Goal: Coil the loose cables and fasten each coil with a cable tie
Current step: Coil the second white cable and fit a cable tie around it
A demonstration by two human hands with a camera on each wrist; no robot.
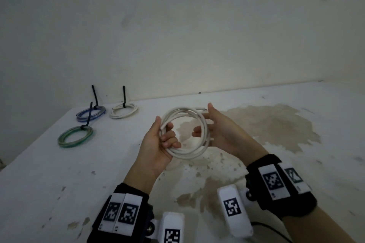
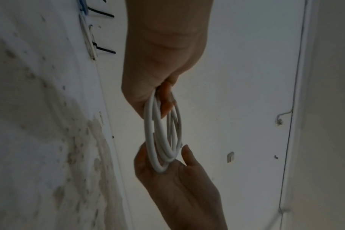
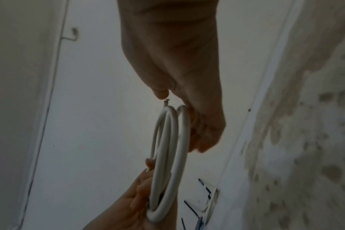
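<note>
Cable handling comes first here: the white round-sheathed cable coil (image 1: 184, 133) looks light but springy, likely to unwind if released. It is held above the middle of the stained white desk (image 1: 256, 144). The left hand (image 1: 158, 144) has fingers curled round the loops on one side, the best place to hold; the right hand (image 1: 217, 130) cradles the opposite side with relaxed fingers. No containers show.
</note>
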